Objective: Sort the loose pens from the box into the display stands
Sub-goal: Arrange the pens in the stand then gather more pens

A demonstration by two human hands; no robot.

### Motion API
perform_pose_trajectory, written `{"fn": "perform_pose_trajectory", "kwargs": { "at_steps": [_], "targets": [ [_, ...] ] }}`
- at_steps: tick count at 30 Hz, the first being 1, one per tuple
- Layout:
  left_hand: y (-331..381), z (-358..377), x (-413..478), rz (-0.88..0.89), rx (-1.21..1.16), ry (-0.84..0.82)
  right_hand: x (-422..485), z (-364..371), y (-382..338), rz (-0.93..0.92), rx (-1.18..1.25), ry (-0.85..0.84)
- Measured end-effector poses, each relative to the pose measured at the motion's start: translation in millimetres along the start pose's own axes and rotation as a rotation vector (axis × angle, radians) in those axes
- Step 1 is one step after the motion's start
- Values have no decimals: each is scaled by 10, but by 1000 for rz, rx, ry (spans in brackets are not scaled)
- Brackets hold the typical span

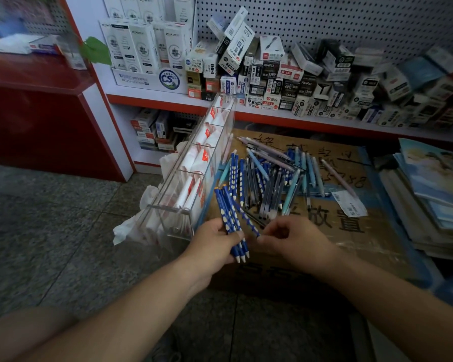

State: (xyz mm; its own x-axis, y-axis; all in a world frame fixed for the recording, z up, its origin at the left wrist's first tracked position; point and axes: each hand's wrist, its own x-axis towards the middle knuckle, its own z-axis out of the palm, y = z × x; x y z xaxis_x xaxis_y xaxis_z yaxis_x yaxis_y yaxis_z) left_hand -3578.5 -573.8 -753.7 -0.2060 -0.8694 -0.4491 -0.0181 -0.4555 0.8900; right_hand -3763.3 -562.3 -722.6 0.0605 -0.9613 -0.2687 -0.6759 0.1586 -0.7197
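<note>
My left hand grips a bundle of dark blue pens with pale dots, their white tips pointing toward me. My right hand pinches the lower end of one more blue dotted pen that leans against the bundle. Behind the hands, a heap of loose pens in blue, teal, grey and pink lies on a cardboard box. A clear acrylic display stand with several compartments runs along the box's left side; it holds white and red wrappers.
A red-edged shelf behind the box carries many small pen cartons. A stack of books stands to the right. A red counter is at the left, above grey stone floor.
</note>
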Motion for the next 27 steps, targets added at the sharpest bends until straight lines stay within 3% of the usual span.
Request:
{"fn": "perform_pose_trajectory", "kwargs": {
  "at_steps": [7,16,22,27],
  "targets": [
    [32,105,-20,10,-110,-3,-55,151,85,-53,142,67],
    [25,91,-36,17,-115,-36,-33,216,136,-135,116,81],
    [23,40,-3,-29,-136,-10,26,30,15,-178,-10,-45],
    [-62,-27,15,-51,-97,26,487,-239,-29,-126,-74,161]
  ]
}}
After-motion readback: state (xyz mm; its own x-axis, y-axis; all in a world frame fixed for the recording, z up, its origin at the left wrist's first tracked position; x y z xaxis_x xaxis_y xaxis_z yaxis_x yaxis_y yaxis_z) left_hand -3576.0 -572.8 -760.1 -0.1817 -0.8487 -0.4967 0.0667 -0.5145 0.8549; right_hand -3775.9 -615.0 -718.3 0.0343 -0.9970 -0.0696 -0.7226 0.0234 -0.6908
